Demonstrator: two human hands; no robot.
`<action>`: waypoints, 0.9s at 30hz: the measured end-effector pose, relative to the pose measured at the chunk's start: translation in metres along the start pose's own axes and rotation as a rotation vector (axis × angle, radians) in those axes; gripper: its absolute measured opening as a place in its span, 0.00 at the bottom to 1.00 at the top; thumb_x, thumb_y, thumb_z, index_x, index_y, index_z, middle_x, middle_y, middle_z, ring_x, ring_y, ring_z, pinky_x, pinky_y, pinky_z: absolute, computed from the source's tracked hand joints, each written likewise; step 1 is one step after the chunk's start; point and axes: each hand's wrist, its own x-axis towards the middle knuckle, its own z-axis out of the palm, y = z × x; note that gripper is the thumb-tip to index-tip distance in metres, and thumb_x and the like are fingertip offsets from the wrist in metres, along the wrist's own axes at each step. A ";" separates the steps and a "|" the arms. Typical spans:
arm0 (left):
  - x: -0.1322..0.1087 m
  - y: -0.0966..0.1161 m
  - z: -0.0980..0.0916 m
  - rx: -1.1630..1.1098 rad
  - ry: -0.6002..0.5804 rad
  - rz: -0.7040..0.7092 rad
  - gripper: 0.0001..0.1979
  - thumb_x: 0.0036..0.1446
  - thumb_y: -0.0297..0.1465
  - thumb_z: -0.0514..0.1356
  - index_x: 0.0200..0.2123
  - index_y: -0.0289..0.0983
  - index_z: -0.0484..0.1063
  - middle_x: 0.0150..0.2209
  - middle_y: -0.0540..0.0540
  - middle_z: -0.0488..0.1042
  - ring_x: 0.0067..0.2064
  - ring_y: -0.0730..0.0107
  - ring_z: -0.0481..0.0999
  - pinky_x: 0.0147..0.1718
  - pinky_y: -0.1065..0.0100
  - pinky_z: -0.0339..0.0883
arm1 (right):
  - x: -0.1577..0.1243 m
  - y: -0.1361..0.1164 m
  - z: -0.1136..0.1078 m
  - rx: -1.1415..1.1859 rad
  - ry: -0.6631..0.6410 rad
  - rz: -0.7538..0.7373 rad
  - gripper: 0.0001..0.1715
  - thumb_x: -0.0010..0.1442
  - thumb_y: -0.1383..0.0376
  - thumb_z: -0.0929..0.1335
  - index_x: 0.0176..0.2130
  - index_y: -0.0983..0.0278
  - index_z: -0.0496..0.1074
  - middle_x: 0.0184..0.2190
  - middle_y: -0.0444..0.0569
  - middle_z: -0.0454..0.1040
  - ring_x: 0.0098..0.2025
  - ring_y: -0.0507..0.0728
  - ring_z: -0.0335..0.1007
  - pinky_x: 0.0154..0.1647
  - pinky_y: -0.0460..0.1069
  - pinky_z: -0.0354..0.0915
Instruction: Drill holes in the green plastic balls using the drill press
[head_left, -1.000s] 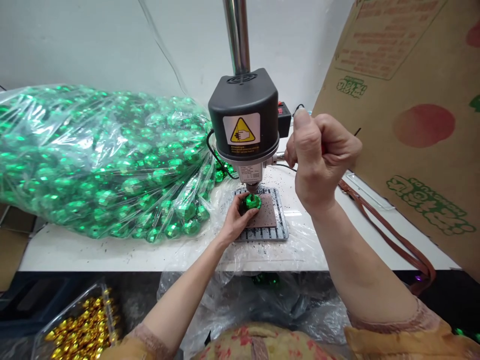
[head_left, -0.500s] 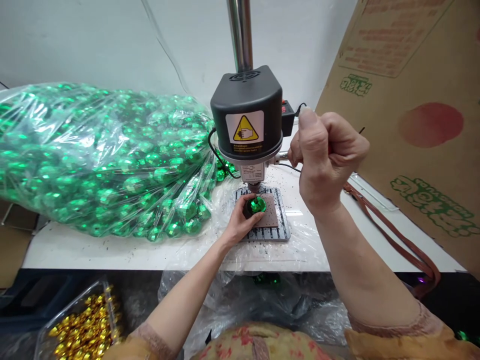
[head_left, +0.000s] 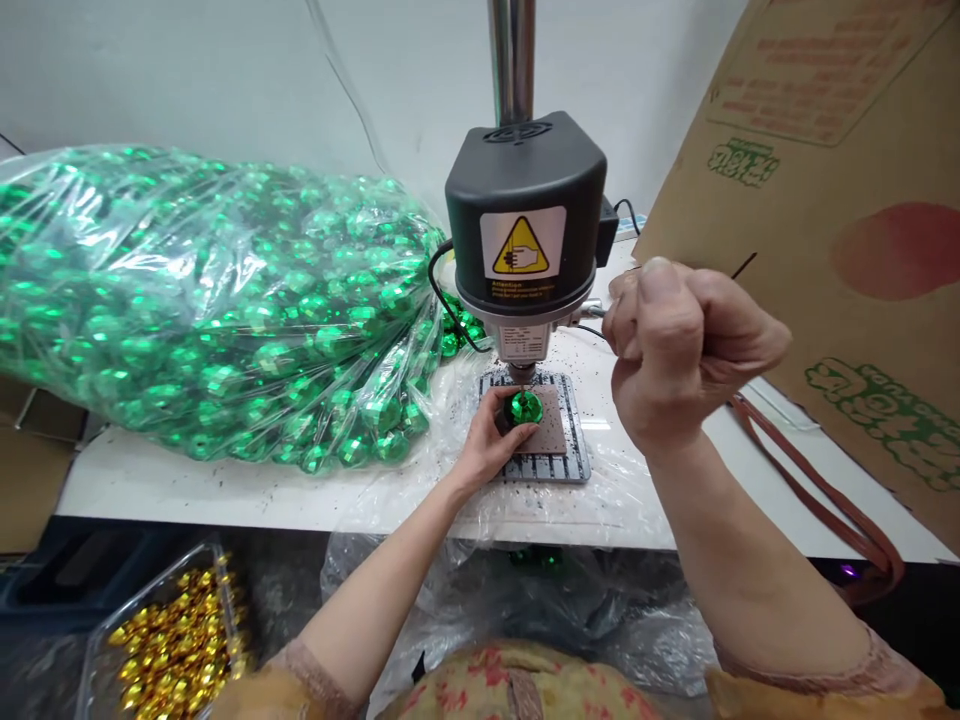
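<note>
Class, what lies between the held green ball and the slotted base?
The head view shows a flat brownish board on the base, under the green ball.

Workshop: drill press (head_left: 529, 190) w/ warning label (head_left: 523, 243) on worktable (head_left: 225, 492), lg. bag of grn balls (head_left: 199, 290).

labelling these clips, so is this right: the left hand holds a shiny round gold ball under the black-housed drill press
The colour is wrong: the head view shows the left hand holding a shiny round green ball under the black-housed drill press.
</note>
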 end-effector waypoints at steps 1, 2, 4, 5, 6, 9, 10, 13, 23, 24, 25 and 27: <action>0.000 0.000 0.000 0.001 0.001 0.005 0.27 0.58 0.42 0.73 0.55 0.41 0.70 0.52 0.43 0.75 0.53 0.57 0.76 0.56 0.56 0.69 | -0.002 0.000 -0.001 -0.016 0.009 -0.014 0.34 0.69 0.58 0.68 0.20 0.61 0.47 0.16 0.39 0.48 0.18 0.47 0.47 0.23 0.51 0.52; 0.000 0.000 0.000 0.001 0.003 0.009 0.27 0.57 0.42 0.73 0.55 0.41 0.70 0.51 0.43 0.75 0.53 0.57 0.76 0.56 0.56 0.69 | -0.005 0.000 -0.001 -0.032 0.017 -0.021 0.34 0.69 0.57 0.68 0.20 0.61 0.48 0.16 0.39 0.49 0.18 0.47 0.47 0.23 0.52 0.54; -0.001 0.001 0.001 -0.004 0.007 0.014 0.27 0.57 0.43 0.73 0.55 0.41 0.70 0.51 0.43 0.75 0.53 0.57 0.76 0.56 0.56 0.70 | -0.008 0.000 -0.001 -0.042 0.039 -0.027 0.34 0.69 0.57 0.68 0.19 0.61 0.47 0.16 0.39 0.49 0.19 0.47 0.48 0.25 0.52 0.56; -0.001 0.002 0.001 -0.007 0.007 0.017 0.27 0.57 0.43 0.73 0.55 0.41 0.70 0.51 0.43 0.75 0.53 0.57 0.76 0.56 0.56 0.70 | -0.010 0.000 -0.001 -0.028 0.046 -0.034 0.35 0.69 0.58 0.68 0.19 0.61 0.46 0.16 0.39 0.49 0.19 0.47 0.48 0.25 0.52 0.57; -0.001 0.002 0.001 -0.009 0.003 0.020 0.27 0.58 0.44 0.73 0.55 0.41 0.70 0.52 0.43 0.75 0.53 0.57 0.76 0.56 0.56 0.70 | -0.011 0.000 -0.001 -0.011 0.054 -0.041 0.35 0.69 0.59 0.68 0.20 0.61 0.46 0.16 0.39 0.48 0.19 0.47 0.48 0.26 0.52 0.57; -0.002 0.004 0.000 -0.009 -0.014 0.020 0.27 0.59 0.44 0.72 0.56 0.41 0.70 0.53 0.42 0.75 0.54 0.56 0.76 0.56 0.57 0.71 | -0.013 0.002 0.000 0.020 0.072 -0.065 0.34 0.67 0.64 0.68 0.20 0.62 0.44 0.17 0.39 0.47 0.19 0.46 0.47 0.23 0.52 0.51; -0.002 0.005 0.000 -0.006 -0.016 0.017 0.27 0.59 0.44 0.72 0.56 0.41 0.70 0.53 0.42 0.75 0.54 0.56 0.76 0.56 0.57 0.71 | -0.014 0.003 -0.001 0.028 0.072 -0.074 0.33 0.66 0.66 0.68 0.20 0.62 0.44 0.17 0.39 0.46 0.18 0.46 0.47 0.23 0.51 0.48; -0.003 0.005 0.000 0.004 -0.009 0.008 0.27 0.59 0.44 0.72 0.56 0.42 0.69 0.53 0.42 0.75 0.54 0.56 0.76 0.56 0.56 0.70 | -0.015 0.006 -0.004 0.065 0.037 -0.122 0.31 0.65 0.69 0.68 0.22 0.63 0.43 0.18 0.39 0.44 0.18 0.45 0.45 0.22 0.51 0.42; -0.003 0.001 0.002 -0.037 -0.004 -0.010 0.28 0.58 0.44 0.73 0.56 0.41 0.69 0.54 0.41 0.75 0.56 0.56 0.75 0.58 0.56 0.69 | -0.020 0.009 -0.010 0.068 0.010 -0.136 0.31 0.65 0.67 0.68 0.23 0.62 0.43 0.18 0.39 0.42 0.19 0.47 0.46 0.21 0.50 0.48; -0.003 0.001 0.002 -0.044 -0.006 -0.010 0.28 0.58 0.44 0.73 0.55 0.41 0.69 0.54 0.41 0.75 0.56 0.56 0.75 0.58 0.56 0.69 | -0.021 0.010 -0.010 0.065 0.018 -0.149 0.31 0.64 0.68 0.68 0.23 0.62 0.43 0.18 0.39 0.42 0.19 0.46 0.46 0.21 0.50 0.47; -0.003 0.001 0.002 -0.048 -0.006 -0.008 0.28 0.58 0.44 0.73 0.55 0.41 0.69 0.54 0.42 0.75 0.56 0.56 0.75 0.57 0.56 0.69 | -0.022 0.011 -0.010 0.065 0.026 -0.164 0.30 0.63 0.70 0.68 0.23 0.62 0.43 0.18 0.39 0.43 0.19 0.46 0.45 0.21 0.49 0.46; -0.003 0.002 0.002 -0.050 -0.001 0.000 0.28 0.58 0.45 0.73 0.55 0.41 0.69 0.53 0.42 0.75 0.55 0.56 0.76 0.57 0.56 0.69 | -0.023 0.012 -0.010 0.067 0.033 -0.196 0.30 0.62 0.72 0.68 0.23 0.62 0.42 0.17 0.39 0.44 0.18 0.45 0.44 0.20 0.49 0.46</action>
